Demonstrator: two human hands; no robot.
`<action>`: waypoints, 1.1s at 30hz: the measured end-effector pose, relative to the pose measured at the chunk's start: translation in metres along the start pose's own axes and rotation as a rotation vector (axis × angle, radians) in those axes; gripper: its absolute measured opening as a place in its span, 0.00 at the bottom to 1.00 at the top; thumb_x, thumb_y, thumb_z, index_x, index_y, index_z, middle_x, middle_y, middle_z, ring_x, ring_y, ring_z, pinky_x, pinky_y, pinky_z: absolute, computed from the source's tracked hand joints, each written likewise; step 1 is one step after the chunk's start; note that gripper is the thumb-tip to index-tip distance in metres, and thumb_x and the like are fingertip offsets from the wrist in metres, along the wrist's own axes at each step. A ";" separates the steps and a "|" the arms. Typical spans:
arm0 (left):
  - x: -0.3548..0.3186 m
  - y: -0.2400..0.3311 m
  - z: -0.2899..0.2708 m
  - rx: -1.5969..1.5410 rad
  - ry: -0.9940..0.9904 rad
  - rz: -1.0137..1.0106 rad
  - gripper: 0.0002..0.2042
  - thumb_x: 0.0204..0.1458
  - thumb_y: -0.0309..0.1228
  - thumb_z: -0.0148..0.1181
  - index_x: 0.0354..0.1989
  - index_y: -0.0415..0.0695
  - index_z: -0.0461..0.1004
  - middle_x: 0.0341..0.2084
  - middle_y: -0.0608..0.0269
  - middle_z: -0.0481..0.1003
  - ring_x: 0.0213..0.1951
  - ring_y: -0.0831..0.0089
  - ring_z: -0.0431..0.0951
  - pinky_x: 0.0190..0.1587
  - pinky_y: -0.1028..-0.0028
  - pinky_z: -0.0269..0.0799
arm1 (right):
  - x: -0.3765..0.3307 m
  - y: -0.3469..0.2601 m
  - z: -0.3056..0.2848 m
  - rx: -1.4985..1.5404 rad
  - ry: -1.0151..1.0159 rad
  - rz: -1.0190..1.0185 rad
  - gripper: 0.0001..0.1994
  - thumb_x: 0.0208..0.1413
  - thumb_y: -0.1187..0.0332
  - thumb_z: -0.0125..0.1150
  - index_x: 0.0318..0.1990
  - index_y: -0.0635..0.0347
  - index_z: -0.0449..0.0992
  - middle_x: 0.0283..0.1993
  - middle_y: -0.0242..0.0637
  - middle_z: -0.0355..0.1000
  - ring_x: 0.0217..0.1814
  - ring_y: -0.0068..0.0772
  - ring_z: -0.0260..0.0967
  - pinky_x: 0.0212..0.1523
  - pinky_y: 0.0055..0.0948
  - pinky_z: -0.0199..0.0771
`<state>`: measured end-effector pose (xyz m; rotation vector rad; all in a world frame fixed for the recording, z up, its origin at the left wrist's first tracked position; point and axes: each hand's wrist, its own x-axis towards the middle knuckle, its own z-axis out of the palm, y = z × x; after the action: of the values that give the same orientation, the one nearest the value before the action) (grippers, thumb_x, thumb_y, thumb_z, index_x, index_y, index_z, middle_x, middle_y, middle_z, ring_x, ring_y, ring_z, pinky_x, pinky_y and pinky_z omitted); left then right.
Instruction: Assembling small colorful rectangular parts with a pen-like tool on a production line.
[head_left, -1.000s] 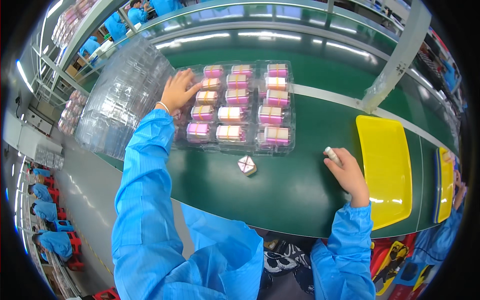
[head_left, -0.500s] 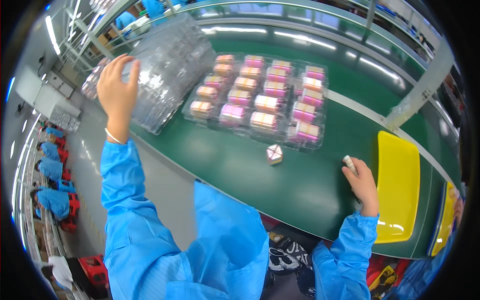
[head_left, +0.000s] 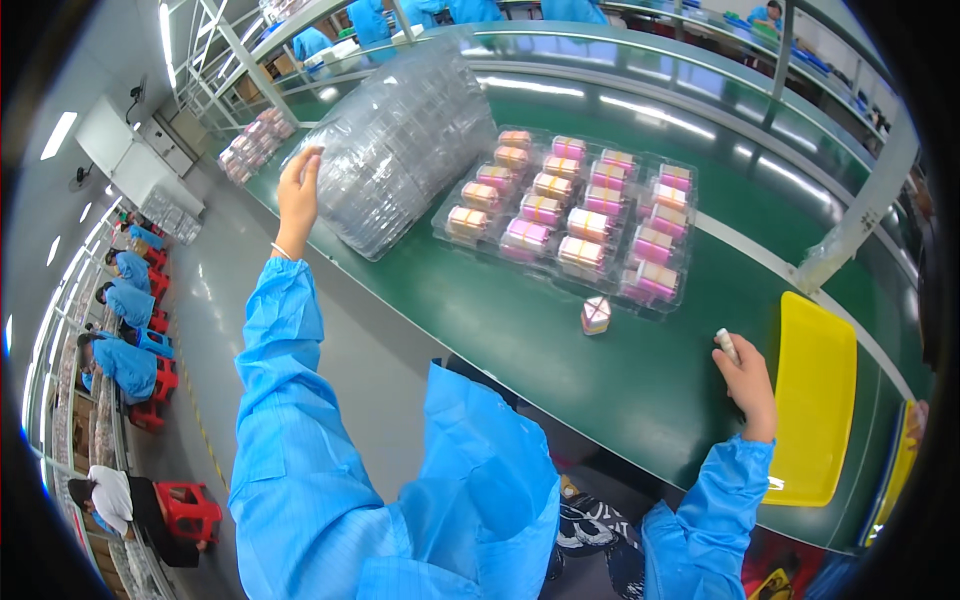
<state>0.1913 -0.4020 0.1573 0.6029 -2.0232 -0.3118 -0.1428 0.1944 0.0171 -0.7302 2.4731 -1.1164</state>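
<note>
My left hand (head_left: 298,195) is at the left edge of a tall stack of clear plastic trays (head_left: 395,150). Its fingers are drawn together against the thumb; whether a tray edge is between them is hidden. My right hand (head_left: 748,378) rests low over the green table, closed round a small whitish cylinder (head_left: 727,345) that pokes out past the thumb. Left of it stands a single banded bundle (head_left: 596,316), white on top with crossing reddish bands. Beyond lies a clear compartment tray (head_left: 560,262) with rows of pink and cream banded bundles (head_left: 541,208).
A yellow tray (head_left: 818,400) lies right of my right hand, and another yellow tray (head_left: 893,480) is at the far right edge. A metal post (head_left: 865,205) rises behind the table (head_left: 480,330). Coworkers in blue (head_left: 125,367) sit on red stools across the left aisle.
The view has shifted, so the table contents appear further right. My left hand's fingers, spread before, have come together beside the tray stack. My right hand still holds the whitish cylinder.
</note>
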 end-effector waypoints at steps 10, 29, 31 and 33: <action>-0.004 0.121 0.061 0.098 -0.254 0.590 0.09 0.58 0.24 0.56 0.46 0.40 0.76 0.46 0.56 0.76 0.64 0.55 0.65 0.63 0.60 0.59 | -0.004 -0.007 -0.003 -0.026 0.003 -0.029 0.16 0.56 0.64 0.61 0.49 0.64 0.74 0.43 0.51 0.73 0.45 0.52 0.71 0.47 0.38 0.69; 0.077 0.184 0.127 -0.465 -0.179 0.354 0.13 0.62 0.33 0.57 0.49 0.38 0.75 0.44 0.64 0.77 0.49 0.77 0.74 0.54 0.77 0.66 | -0.006 -0.013 -0.004 -0.022 0.028 -0.087 0.16 0.56 0.64 0.60 0.49 0.63 0.75 0.40 0.50 0.72 0.42 0.51 0.70 0.45 0.38 0.69; 0.074 0.184 0.125 -0.495 -0.149 0.344 0.13 0.62 0.33 0.57 0.49 0.38 0.75 0.44 0.64 0.77 0.48 0.77 0.74 0.54 0.77 0.66 | -0.007 -0.013 -0.003 -0.031 0.038 -0.104 0.16 0.56 0.64 0.60 0.49 0.63 0.75 0.40 0.50 0.72 0.42 0.52 0.70 0.45 0.39 0.69; 0.070 0.178 0.120 -0.508 -0.127 0.332 0.13 0.62 0.33 0.56 0.49 0.38 0.75 0.44 0.64 0.77 0.49 0.77 0.73 0.55 0.77 0.65 | -0.006 -0.011 -0.002 -0.048 0.053 -0.149 0.16 0.56 0.64 0.60 0.49 0.62 0.75 0.40 0.50 0.71 0.42 0.52 0.70 0.45 0.39 0.69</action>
<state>0.0072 -0.2925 0.2287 -0.0690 -2.0144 -0.6460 -0.1355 0.1931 0.0275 -0.9232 2.5328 -1.1446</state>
